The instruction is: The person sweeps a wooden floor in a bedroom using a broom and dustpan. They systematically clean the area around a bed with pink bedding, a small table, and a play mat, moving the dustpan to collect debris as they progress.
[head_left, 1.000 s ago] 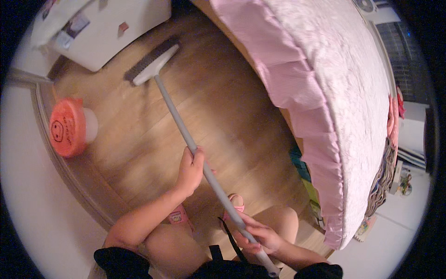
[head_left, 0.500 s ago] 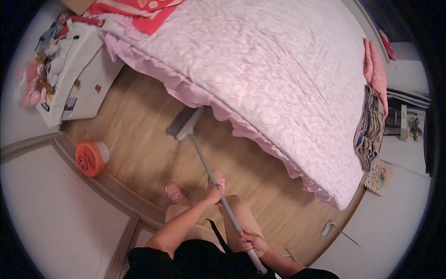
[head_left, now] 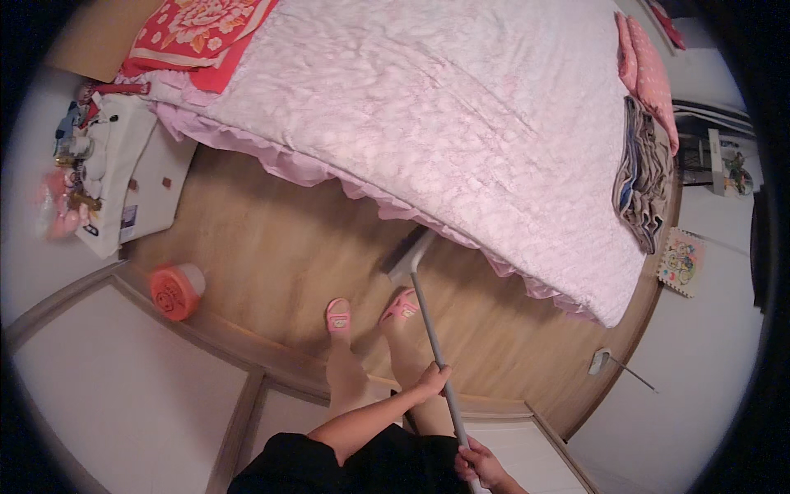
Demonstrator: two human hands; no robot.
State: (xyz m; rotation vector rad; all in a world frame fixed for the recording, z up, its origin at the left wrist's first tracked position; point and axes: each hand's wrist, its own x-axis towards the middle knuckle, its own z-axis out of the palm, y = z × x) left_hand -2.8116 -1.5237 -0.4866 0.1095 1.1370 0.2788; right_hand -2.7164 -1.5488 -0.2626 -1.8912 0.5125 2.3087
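Item: my left hand [head_left: 433,379]. Closed round the handle of the broom [head_left: 430,332], about midway along it; forearm reaches in from the lower left, slanting up and across my thighs, back of the hand turned up.

Item: my right hand [head_left: 484,463]. Lower on the same handle, toward its butt end; fingers curled across it, forearm entering from the lower right corner. The two grips stand apart, a bare length of handle between them.

Item: one broom, grey handle, pale head [head_left: 420,251], dark bristles. Handle tilted, running from the lower edge up and leftward to the head, which is at the floor [head_left: 271,222], one end at the hem of the bed's pink skirt [head_left: 354,181]; whether it passes beneath, I cannot tell.

Item: pair of pink slippers [head_left: 338,315], on my feet, the right one just beside the bristles.

Item: one tub [head_left: 175,292], orange lid, on the left, well apart from the broom.

Item: one bed [head_left: 461,123], pale pink quilted cover, beyond the broom.
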